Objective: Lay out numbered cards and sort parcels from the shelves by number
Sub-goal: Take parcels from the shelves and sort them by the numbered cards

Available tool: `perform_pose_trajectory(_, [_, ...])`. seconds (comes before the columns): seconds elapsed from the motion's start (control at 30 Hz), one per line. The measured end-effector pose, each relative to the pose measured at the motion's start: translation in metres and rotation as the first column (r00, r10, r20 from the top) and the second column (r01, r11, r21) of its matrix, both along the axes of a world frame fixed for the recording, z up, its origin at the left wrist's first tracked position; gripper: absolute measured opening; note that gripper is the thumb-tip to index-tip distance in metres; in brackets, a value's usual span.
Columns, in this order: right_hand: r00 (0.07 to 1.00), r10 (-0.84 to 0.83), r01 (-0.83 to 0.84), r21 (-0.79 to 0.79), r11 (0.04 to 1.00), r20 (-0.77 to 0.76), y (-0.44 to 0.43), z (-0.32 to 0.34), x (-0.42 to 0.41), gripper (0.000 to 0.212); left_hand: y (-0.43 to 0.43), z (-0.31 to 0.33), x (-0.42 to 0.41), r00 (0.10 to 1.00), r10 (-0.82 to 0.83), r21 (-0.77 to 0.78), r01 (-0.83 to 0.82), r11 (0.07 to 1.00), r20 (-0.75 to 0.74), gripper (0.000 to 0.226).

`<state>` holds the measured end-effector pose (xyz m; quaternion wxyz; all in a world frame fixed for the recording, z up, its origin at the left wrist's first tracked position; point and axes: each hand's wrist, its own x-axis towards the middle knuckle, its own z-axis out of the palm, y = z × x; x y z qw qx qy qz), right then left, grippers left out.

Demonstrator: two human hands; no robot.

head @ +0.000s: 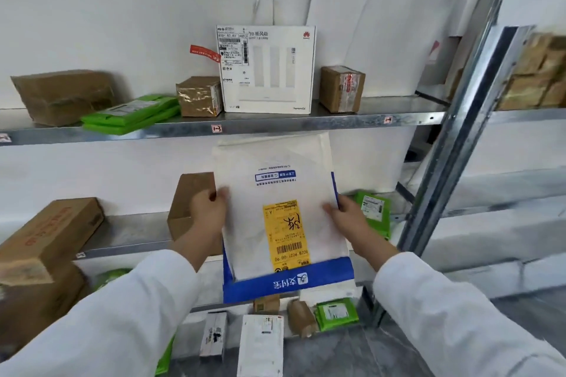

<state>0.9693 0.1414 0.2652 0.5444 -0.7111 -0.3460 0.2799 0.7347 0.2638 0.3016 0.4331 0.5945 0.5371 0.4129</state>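
Observation:
I hold a flat white mailer bag with a blue bottom band and a yellow label upright in front of the middle shelf. My left hand grips its left edge and my right hand grips its right edge. The label is upside down to me. Small number tags are stuck on the front lip of the upper shelf. Behind the mailer's left side stands a brown box on the middle shelf.
The upper shelf carries a white carton, brown boxes and green bags. A green bag sits behind my right hand. A steel upright stands at right. Several parcels lie on the floor below.

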Motion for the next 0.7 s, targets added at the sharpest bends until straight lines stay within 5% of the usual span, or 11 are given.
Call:
perform_pose_trajectory(0.17, [0.984, -0.177, 0.179, 0.099, 0.979, -0.036, -0.054, -0.006, -0.032, 0.014, -0.053, -0.009, -0.035, 0.983, -0.108, -0.023, 0.113, 0.993, 0.149, 0.038])
perform_pose_trajectory(0.37, [0.968, -0.220, 0.237, 0.154, 0.959, -0.122, -0.072, -0.006, -0.088, 0.013, -0.129, -0.026, -0.101, 0.963, -0.243, -0.055, 0.250, 0.967, 0.114, 0.027])
perform_pose_trajectory(0.47, [0.981, -0.136, 0.153, 0.116, 0.981, -0.137, -0.063, -0.003, -0.132, 0.015, -0.146, -0.035, -0.144, 0.986, -0.119, -0.055, 0.126, 0.990, 0.115, 0.049])
perform_pose_trajectory(0.7, [0.990, 0.132, -0.130, 0.039, 0.991, -0.045, -0.032, 0.004, -0.259, 0.019, -0.178, -0.063, -0.267, 0.956, 0.275, -0.138, -0.260, 0.956, 0.104, 0.043])
